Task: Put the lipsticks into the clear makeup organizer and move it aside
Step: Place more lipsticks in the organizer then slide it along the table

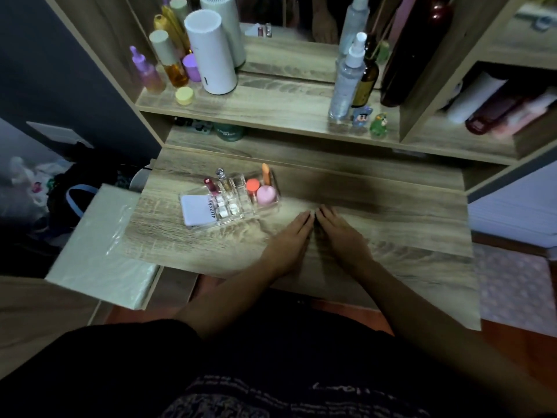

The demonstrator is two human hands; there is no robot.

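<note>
The clear makeup organizer sits on the wooden desk, left of centre. Standing in its back slots are a dark red lipstick and a gold lipstick with a clear cap. An orange tube, an orange-capped pot, a pink round piece and a flat lilac compact also lie in it. My left hand and my right hand rest flat on the desk side by side, right of the organizer, fingers stretched out, holding nothing.
A shelf above the desk carries a white cylinder, coloured bottles, a spray bottle and small figurines. A mirror stands behind. A plastic-wrapped white box juts out at the desk's left edge.
</note>
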